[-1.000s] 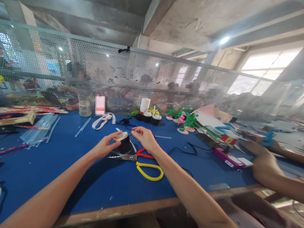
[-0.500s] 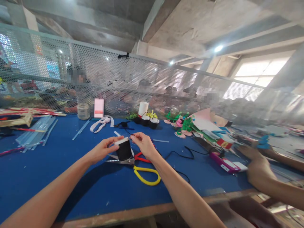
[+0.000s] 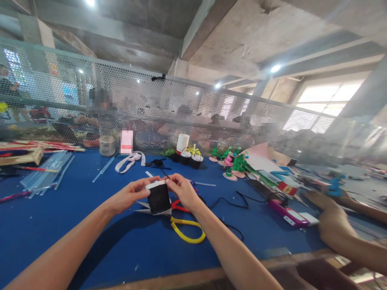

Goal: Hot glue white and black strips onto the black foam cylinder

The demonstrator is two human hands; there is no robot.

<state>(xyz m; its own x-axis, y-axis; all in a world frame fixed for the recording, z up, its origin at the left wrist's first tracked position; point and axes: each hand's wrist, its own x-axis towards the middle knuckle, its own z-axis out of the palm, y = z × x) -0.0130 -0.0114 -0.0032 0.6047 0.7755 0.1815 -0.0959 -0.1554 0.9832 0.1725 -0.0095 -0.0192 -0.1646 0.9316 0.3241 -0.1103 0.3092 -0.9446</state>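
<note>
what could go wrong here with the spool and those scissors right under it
The black thread spool, held by the left hand and right hand, sits just above the scissors, so a slip might bring fingers onto the blades. The loose black cord nearby could snag the right forearm.

Both of the person's forearms are bare right up to the lower edge of the picture, with no sleeve showing on either. The left hand (image 3: 127,196) and the right hand (image 3: 183,191) wear no gloves. The wrists carry no watch, band or bracelet, and the fingers that show bear no ring. The nails are short and plain, without polish, as far as the blur allows.
</note>
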